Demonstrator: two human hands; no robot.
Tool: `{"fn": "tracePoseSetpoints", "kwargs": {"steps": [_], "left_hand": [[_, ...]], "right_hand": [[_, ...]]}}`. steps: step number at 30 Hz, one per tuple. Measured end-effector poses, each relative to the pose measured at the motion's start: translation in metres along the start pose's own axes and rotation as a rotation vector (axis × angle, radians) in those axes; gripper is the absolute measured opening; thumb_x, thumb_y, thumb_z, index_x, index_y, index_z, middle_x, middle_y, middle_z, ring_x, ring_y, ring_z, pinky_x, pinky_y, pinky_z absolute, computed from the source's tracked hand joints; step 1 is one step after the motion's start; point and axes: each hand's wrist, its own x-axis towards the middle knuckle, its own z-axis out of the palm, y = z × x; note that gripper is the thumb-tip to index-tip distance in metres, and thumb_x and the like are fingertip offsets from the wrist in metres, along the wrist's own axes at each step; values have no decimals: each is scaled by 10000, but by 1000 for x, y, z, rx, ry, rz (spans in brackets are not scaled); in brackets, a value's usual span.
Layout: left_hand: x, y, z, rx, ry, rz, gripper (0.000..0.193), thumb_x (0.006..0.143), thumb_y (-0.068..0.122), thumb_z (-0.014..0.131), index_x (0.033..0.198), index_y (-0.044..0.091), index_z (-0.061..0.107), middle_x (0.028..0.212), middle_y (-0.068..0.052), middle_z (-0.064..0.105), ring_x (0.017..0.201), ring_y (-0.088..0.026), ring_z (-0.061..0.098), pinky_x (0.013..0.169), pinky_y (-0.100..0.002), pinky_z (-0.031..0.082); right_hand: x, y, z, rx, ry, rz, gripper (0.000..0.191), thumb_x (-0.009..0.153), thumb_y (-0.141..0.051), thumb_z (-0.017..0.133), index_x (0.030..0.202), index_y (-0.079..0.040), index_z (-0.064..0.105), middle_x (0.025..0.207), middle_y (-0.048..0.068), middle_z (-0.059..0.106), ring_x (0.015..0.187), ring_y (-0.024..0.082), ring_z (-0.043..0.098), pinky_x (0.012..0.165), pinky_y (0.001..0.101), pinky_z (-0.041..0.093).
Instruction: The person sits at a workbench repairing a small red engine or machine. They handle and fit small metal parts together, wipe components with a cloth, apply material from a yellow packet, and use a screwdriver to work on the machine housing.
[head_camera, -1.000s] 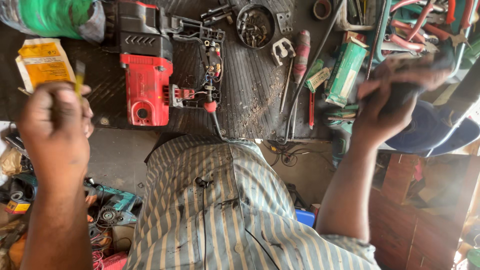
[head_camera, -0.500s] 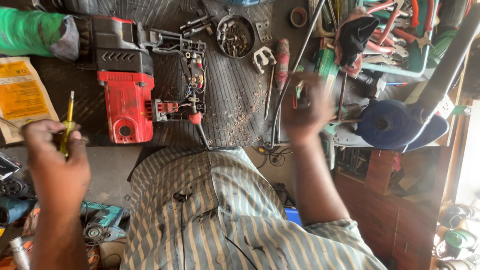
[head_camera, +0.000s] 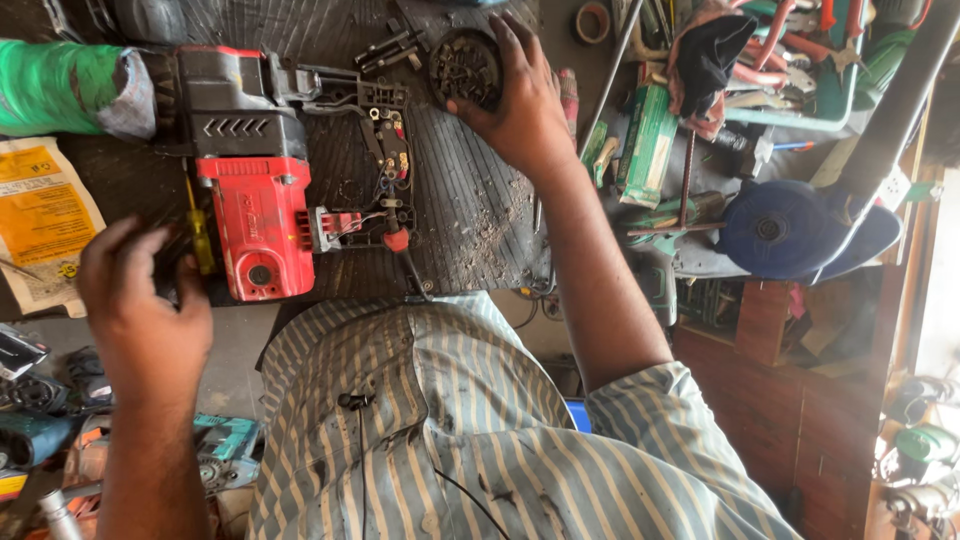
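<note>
A: We see the left hand (head_camera: 140, 290) at the bench edge, fingers curled round a yellow-handled screwdriver (head_camera: 200, 235). Grip's clenched on the handle, shaft pointing up twd the drill.

B: And the right hand (head_camera: 520, 100)?

A: Stretched fwd, fingers spread over a round dark tray of small parts (head_camera: 465, 68). It's holding the tray by its rim, thumb on the near edge. Tray sits at the far side of the ribbed black mat (head_camera: 470, 210).

B: The drill?

A: Red and black power drill (head_camera: 250, 170) lies on the mat btwn the two hands, handle shell open, switch and wires (head_camera: 385, 150) exposed. Screwdriver is just beside its red body, left side.

B: Around it?

A: Green roll (head_camera: 60, 85) top left, yellow packet (head_camera: 40, 215) under it. Blue disc (head_camera: 775, 228) and green box (head_camera: 645, 145) to the right, w/ tools piled beyond.
</note>
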Motion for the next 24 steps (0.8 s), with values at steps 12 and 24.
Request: {"fn": "tracePoseSetpoints", "kwargs": {"steps": [12,24], "left_hand": [[10,30,-31,-160,48,122,168,1084,-109,668,1180,23,710,1281,-111,605,1136,-235,616,1000,-300,541],[45,148,57,-101,-319,506,163,912,136,805,1062,97,754,1276,-62,623,1179,-274,584,1053,-478,424]], "right_hand": [[-62,-48,-30,-20,146,6,936,730,-292,972,1478,-96,445,1404,208,486,1329,433,480,1131,536,421],[-143,-59,-30,276,-43,88,647,816,-339,925,1301,-68,591,1537,220,450,1437,431,477,1168,478,466]]}}
